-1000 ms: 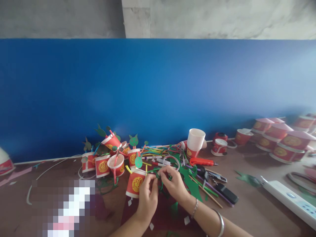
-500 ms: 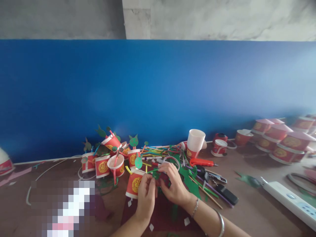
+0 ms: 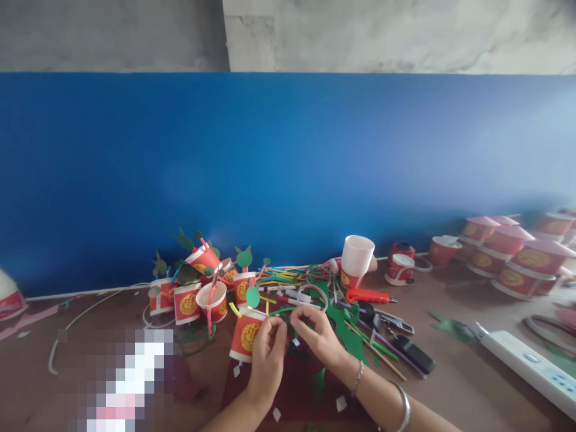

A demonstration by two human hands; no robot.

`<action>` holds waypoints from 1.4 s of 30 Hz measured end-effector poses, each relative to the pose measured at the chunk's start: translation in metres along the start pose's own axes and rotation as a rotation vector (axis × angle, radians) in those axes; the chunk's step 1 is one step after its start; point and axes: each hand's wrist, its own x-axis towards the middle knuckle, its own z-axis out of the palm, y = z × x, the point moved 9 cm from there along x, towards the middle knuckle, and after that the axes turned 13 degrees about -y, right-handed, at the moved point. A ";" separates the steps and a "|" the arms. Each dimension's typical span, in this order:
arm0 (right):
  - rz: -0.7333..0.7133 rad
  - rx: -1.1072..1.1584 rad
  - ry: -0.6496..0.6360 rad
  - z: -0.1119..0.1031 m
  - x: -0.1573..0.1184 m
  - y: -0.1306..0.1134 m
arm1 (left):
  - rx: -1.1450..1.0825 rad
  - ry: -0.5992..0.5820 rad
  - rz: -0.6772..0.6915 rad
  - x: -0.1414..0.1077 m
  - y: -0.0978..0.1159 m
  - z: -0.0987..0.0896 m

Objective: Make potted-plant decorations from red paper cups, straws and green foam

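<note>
My left hand (image 3: 269,354) is beside a red paper cup (image 3: 246,335) with a yellow emblem, its fingertips pressed together; anything between them is too small to name. Close on its right, my right hand (image 3: 316,336) has its thumb and fingers curled together near a green straw (image 3: 281,311), and its contents are hidden. A round green paper face (image 3: 252,296) stands at the rim of that cup. Below the hands lies a dark red sheet (image 3: 292,399) with small white pieces (image 3: 341,403) on it.
Several decorated cups (image 3: 186,303) stand at the left. Straws, markers and green paper scraps (image 3: 353,336) lie behind and right. A red knife (image 3: 368,295), white cup stack (image 3: 357,258), keys, black fob (image 3: 414,354) and power strip (image 3: 531,366) are further right.
My hands have moved slightly apart, and the green piece between them no longer shows there. A small white piece now shows below my right fingers.
</note>
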 end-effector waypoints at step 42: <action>-0.442 -0.917 -0.111 0.006 -0.010 -0.041 | 0.016 0.023 -0.030 0.000 -0.005 0.006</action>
